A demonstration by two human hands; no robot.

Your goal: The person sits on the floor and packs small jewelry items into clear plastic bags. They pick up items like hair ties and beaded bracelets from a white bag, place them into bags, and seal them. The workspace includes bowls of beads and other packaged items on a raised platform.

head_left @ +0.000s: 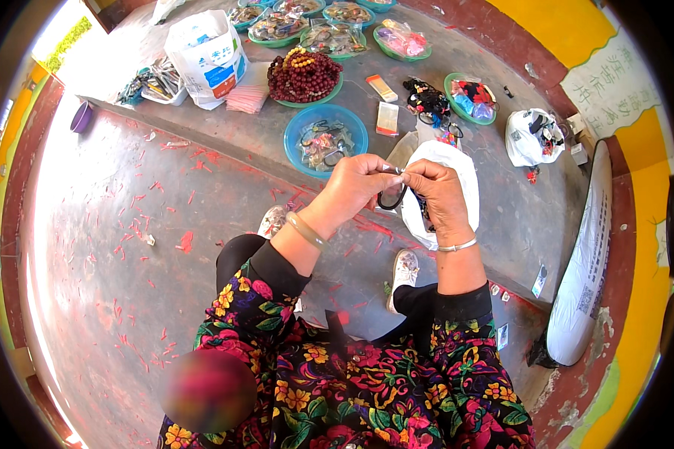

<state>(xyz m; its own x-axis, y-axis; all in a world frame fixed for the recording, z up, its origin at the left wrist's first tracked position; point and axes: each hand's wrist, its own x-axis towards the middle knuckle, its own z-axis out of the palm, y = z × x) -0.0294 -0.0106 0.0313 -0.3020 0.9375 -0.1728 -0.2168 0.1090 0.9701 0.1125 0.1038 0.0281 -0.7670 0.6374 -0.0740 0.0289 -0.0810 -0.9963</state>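
Note:
In front of me my left hand (357,183) and my right hand (438,191) meet fingertip to fingertip. Both are closed in a pinch on a black hair tie (394,203), whose loop hangs below the fingers. Something small and pale shows between the fingertips, too small to name. Beneath my right hand lies an opened white plastic bag (460,168) with dark items inside, partly hidden by that hand. Beyond my left hand a blue basin (296,153) holds small plastic-wrapped pieces.
A green tray of dark red bead strings (305,75), several trays of packets (329,37) and a white bag (206,56) stand on the raised step. A purple bowl (82,117) is at the left. A long wrapped roll (584,269) leans at the right wall. Red scraps litter the floor.

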